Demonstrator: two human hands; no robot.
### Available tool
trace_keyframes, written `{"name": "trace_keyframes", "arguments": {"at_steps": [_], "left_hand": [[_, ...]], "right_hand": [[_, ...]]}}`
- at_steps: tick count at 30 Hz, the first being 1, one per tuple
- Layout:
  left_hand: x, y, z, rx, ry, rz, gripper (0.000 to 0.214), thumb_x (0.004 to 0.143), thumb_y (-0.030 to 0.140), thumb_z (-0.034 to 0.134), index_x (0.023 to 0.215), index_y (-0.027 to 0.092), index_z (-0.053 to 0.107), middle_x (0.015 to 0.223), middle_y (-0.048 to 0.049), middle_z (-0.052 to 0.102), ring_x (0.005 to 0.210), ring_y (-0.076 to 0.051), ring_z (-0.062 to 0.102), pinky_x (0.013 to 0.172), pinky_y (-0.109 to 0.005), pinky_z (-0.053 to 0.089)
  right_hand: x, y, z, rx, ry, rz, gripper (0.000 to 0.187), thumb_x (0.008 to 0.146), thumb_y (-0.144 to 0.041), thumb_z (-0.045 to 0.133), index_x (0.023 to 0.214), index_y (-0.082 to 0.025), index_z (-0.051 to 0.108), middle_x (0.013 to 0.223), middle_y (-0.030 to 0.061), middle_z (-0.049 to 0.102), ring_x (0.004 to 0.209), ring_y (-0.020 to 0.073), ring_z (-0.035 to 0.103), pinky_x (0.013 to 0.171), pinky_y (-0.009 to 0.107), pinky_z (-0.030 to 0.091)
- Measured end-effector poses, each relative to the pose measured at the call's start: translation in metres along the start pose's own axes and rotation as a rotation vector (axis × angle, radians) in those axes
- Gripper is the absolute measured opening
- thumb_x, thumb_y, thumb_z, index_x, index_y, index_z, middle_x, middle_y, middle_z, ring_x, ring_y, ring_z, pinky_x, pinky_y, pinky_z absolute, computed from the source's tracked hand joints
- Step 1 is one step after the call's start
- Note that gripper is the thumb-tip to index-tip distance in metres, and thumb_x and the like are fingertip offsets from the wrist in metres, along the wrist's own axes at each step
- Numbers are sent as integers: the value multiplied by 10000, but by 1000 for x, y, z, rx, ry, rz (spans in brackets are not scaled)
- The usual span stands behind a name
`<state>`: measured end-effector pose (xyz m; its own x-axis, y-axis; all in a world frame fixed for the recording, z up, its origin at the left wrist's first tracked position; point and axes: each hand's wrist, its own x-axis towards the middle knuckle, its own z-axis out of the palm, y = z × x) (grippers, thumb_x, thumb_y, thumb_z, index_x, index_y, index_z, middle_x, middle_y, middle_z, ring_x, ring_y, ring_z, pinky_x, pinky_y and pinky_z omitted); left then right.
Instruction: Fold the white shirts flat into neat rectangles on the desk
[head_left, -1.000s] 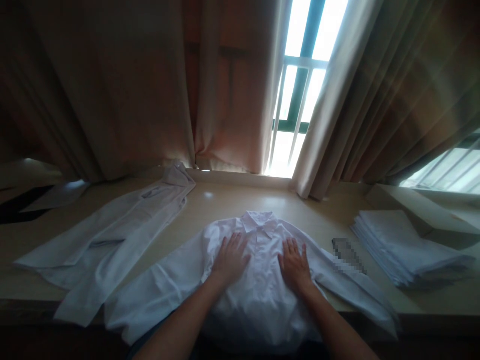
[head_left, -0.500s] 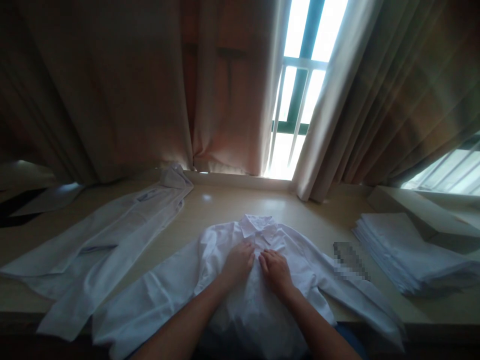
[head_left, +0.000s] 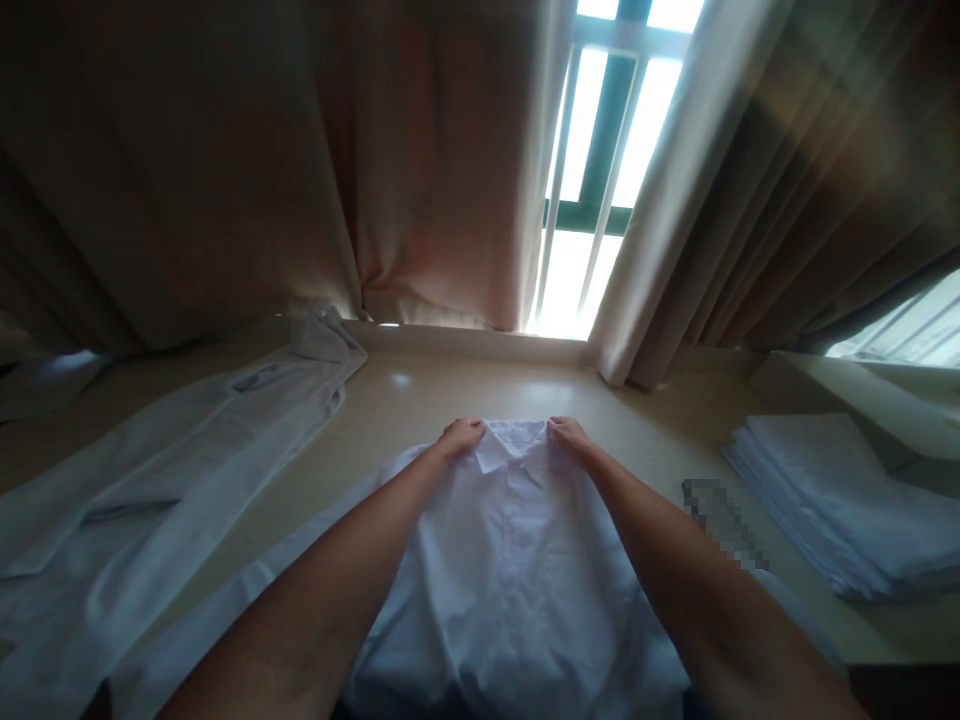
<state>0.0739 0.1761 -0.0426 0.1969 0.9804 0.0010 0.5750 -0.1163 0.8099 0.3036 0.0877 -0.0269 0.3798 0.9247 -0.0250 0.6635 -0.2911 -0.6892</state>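
Shows, at far left, a second white shirt (head_left: 187, 450) spread open on the pale table (head_left: 420, 390), sleeves flat, collar end toward the brown curtain (head_left: 225, 170) behind. Shows next the left hand (head_left: 459, 437), forearm stretched forward across the cloth, fingers half curled with tips down on the fabric just beside the left end of the collar (head_left: 514, 445); cannot be told whether any cloth is pinched. At centre, directly in front of the person: the white shirt (head_left: 510, 560), front side up, button placket running down the middle, collar pointing away toward the window (head_left: 600, 150), lower part hanging over the near table edge. Right of the collar, the right hand (head_left: 570, 435), mirrored in pose, fingers likewise bent onto the shoulder seam, grip equally unclear. Well apart from it, further right, a small pixelated patch (head_left: 724, 520) on the tabletop. At far right, a neat stack of folded white cloth (head_left: 840, 500), lying flat near the table's right end.
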Motion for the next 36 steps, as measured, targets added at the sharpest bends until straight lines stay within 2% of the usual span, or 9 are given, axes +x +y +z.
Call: {"name": "trace_keyframes", "arguments": {"at_steps": [3,6,11,15,19,24,29,34,36], "left_hand": [[0,-8,7,-146,12,-36,215,619,317,724,756,153,704,601,-16,654,646,-171,619,598,-233,451],[-7,-17,7,-283,30,-58,314,601,328,733,841,127,707,682,-32,682,629,-142,613,586,-221,459],[-23,-25,3,-394,76,-86,332,599,366,733,805,106,717,718,-64,701,599,-132,602,563,-228,464],[-28,-22,7,-385,126,-94,360,609,365,736,859,107,721,745,-67,713,622,-146,617,575,-239,467],[-31,-21,15,-279,160,-57,287,682,312,682,916,151,720,857,-61,726,747,-162,638,652,-241,466],[-42,-21,20,-70,188,25,185,756,273,611,916,241,699,910,-28,713,840,-162,614,754,-254,424],[-51,-13,18,66,219,122,159,812,264,528,913,276,650,891,-1,689,855,-163,590,758,-255,379],[-52,-8,19,143,253,142,229,811,461,545,845,251,630,841,-15,668,809,-170,579,713,-253,363],[-52,-9,20,170,269,128,233,785,467,577,825,245,634,820,-13,665,784,-166,577,694,-248,362]], "right_hand": [[0,1,4,168,-65,33,335,849,-409,603,1001,-113,648,930,42,659,783,163,627,673,282,514],[-7,6,1,318,-53,47,369,785,-407,639,972,-94,693,813,63,697,663,140,624,573,219,469],[-27,18,3,439,45,56,465,686,-473,672,941,-87,718,734,78,709,571,137,606,512,216,440],[-39,24,17,436,124,29,493,682,-531,635,945,-123,725,813,68,724,674,167,643,576,229,465],[-42,26,26,356,189,11,464,763,-521,528,986,-159,712,944,55,719,837,179,647,696,232,470],[-40,19,26,151,220,45,446,820,-475,454,1073,-173,662,963,61,696,865,173,608,782,258,430],[-24,-4,20,-91,103,79,429,763,-542,548,892,-160,694,872,92,691,837,181,582,776,287,399],[-16,-18,12,-221,7,1,266,787,-408,539,821,-214,717,832,57,703,769,161,611,683,239,393],[-21,-18,5,-273,-2,-41,255,800,-386,527,839,-232,726,862,55,710,802,162,618,692,236,393]]}}
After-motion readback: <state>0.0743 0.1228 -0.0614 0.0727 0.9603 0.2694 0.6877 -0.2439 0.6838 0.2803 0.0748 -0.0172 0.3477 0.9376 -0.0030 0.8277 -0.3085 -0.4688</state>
